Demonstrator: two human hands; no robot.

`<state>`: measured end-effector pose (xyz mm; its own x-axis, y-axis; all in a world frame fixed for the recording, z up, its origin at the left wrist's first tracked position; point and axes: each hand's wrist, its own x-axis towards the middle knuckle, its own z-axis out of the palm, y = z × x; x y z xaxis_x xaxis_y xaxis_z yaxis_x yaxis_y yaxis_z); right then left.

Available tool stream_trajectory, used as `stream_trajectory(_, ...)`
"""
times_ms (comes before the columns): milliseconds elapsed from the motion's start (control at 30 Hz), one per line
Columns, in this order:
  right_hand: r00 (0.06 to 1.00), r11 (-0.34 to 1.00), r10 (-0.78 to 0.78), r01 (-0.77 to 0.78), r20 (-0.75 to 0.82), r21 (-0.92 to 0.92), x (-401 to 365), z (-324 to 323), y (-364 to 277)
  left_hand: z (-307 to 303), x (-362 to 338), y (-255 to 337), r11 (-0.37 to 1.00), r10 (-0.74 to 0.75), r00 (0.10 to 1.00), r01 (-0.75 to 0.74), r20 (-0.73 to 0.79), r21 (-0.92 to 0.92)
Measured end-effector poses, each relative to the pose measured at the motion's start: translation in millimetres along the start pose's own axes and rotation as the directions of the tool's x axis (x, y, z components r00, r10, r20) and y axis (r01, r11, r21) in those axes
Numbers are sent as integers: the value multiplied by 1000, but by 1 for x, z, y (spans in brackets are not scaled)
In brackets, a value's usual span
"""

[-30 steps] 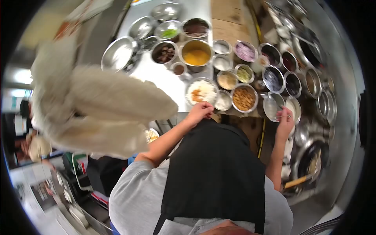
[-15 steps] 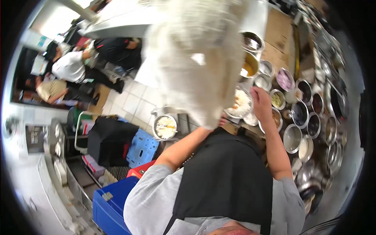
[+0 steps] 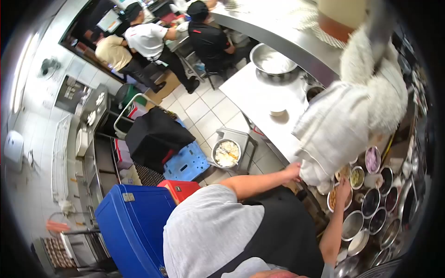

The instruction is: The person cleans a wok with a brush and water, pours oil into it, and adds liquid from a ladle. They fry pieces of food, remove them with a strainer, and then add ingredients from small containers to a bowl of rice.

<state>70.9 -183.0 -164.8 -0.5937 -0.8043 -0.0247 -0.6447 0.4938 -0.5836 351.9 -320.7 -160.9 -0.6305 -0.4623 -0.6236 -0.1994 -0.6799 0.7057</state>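
Observation:
My left hand [image 3: 293,172] is at the lower edge of a hanging white cloth [image 3: 331,134], which covers its fingertips. My right hand [image 3: 343,189] is closed, low over the crowded bowls; what its fingers hold, if anything, I cannot tell. Just left of it is a metal bowl of orange-brown food [image 3: 332,198]. A bowl of pale green pieces [image 3: 357,178] stands beyond the hand, and a bowl of purple slices [image 3: 372,160] farther up. The cloth hides the worktop ahead of both hands.
A pot of rice [image 3: 226,153] sits on a grey stool [image 3: 245,139] at my left. On the white counter [image 3: 252,95] stands a large metal basin [image 3: 273,59]. A blue chest [image 3: 132,227] is close behind my left side. Several people [image 3: 208,41] work farther off.
My view has swung left, bringing the white counter and basin into sight. The cloth and both hands appear farther right and lower. My right hand's closed shape stays among the bowls.

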Motion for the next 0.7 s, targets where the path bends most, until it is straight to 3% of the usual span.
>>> stream_trajectory(33,992,997,-66,70,-108,32,0,11,18,0,7,-4,999,-32,999,33,-21,43)
stream_trajectory(67,992,997,-65,69,-111,32,-3,4,6,-12,57,-53,981,27,998,-13,65,-195)
stream_trajectory(133,980,979,191,-194,61,63,-31,-27,-47,-16,69,-73,913,85,988,-24,131,-407)
stream_trajectory(200,984,978,177,-174,-16,115,-47,-38,-57,-3,-3,-10,942,-102,989,129,103,-310)
stream_trajectory(233,986,978,147,-132,-82,162,-54,-44,-55,-3,-9,-4,983,-79,992,94,96,-156)
stream_trajectory(300,975,957,152,-104,-165,269,-70,-49,-44,4,-4,-17,972,-130,991,133,29,-192)
stream_trajectory(367,969,974,69,-14,-239,224,-85,-57,-30,9,-5,-23,975,-165,985,171,53,-142)
stream_trajectory(433,949,862,284,-188,-141,470,-106,-72,-36,14,-13,-22,974,-211,974,218,88,-71)
stream_trajectory(500,933,873,329,-244,-142,423,-123,-74,-17,25,-17,-30,973,-228,967,231,113,-18)
stream_trajectory(567,922,964,131,-32,-364,265,-145,-94,-32,39,-22,-31,967,-251,958,253,139,6)
stream_trajectory(633,929,938,208,-101,-306,331,-171,-117,-35,58,-29,-30,970,-242,945,236,219,54)
stream_trajectory(700,870,910,343,-214,-353,356,-204,-144,-44,85,-33,-36,969,-246,924,225,293,104)
